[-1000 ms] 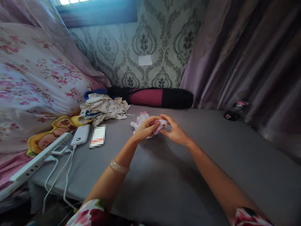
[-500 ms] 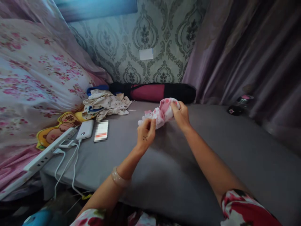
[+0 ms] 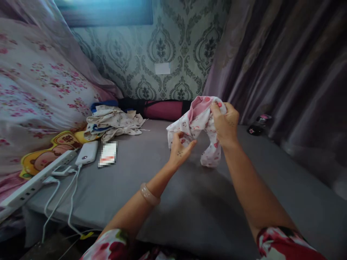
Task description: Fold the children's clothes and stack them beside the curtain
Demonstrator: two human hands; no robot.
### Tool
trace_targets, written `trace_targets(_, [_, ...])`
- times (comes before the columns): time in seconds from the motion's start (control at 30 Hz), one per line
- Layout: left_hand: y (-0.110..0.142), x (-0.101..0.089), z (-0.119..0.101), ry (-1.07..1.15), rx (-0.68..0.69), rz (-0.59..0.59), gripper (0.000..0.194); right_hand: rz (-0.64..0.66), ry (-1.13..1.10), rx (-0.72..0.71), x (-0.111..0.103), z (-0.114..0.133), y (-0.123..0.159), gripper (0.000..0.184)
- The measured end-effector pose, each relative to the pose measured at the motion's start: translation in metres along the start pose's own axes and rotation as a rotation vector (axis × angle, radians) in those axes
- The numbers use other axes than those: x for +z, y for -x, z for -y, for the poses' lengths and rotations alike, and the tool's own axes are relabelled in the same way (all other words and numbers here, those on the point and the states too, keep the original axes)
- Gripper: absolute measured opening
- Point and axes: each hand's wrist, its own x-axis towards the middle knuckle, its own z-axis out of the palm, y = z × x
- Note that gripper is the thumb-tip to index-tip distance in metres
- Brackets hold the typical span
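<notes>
A small white baby garment (image 3: 187, 124) with a red and pink print and a pink inside hangs in the air over the grey-covered bed. My right hand (image 3: 226, 122) grips its upper edge, thumb on the near side. One narrow sleeve or leg of it dangles below that hand. At the garment's lower left is my left hand (image 3: 181, 150), thumb spread from the fingers, the fingertips touching or just behind the cloth. Whether they press on the fabric is partly hidden.
A pile of pale clothes (image 3: 114, 121) lies at the back left, near a dark and maroon roll (image 3: 165, 110). A white power bank (image 3: 87, 152), power strip (image 3: 40, 177) and cables line the left edge. A dark round object (image 3: 256, 128) sits back right.
The bunched garment has been lifted and opened out, one part now hanging down. My right hand moved up and right; my left hand went from a closed grip to thumb and fingers apart.
</notes>
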Motion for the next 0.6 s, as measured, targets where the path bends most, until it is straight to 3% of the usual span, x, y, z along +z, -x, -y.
trace_targets(0.1, [-0.015, 0.010, -0.002, 0.000, -0.010, -0.039, 0.049, 0.116, -0.066, 0.033, -0.013, 0.010, 0.004, 0.034])
trace_targets(0.2, [-0.024, 0.020, -0.001, 0.011, -0.050, 0.008, 0.037, 0.206, -0.170, 0.128, -0.029, 0.017, 0.005, 0.035])
trace_targets(0.33, [-0.030, 0.027, 0.003, 0.003, -0.077, 0.049, 0.020, 0.213, -0.251, 0.250, -0.058, 0.015, -0.004, 0.034])
trace_targets(0.47, [-0.041, 0.016, 0.002, -0.015, -0.060, 0.024, 0.022, 0.154, -0.105, 0.251, -0.091, -0.002, -0.017, 0.034])
trace_targets(0.6, [-0.054, -0.013, -0.019, -0.066, -0.015, 0.018, 0.020, 0.177, 0.142, 0.089, -0.118, -0.025, -0.025, 0.033])
